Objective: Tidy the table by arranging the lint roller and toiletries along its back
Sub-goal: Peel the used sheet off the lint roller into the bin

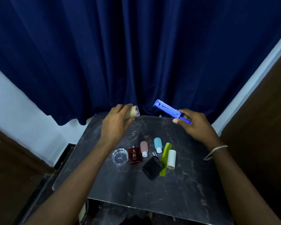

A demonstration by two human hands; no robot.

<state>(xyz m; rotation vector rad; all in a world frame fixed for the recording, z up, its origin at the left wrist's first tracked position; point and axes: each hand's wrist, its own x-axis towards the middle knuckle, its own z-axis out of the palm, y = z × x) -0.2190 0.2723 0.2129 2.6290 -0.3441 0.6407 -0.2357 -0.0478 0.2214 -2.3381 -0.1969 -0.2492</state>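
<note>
My left hand grips a beige paper roll above the back left of the dark marble table. My right hand holds the blue lint roller handle by its grip, its bare frame pointing up and left toward the roll. On the table lie a red perfume bottle, a pink travel bottle, a light blue travel bottle, a black bottle, a green comb and a second pale roll.
A clear glass ashtray sits left of the red bottle. A dark blue curtain hangs directly behind the table's back edge. Brown wooden panels stand at both sides. A bracelet circles my right wrist.
</note>
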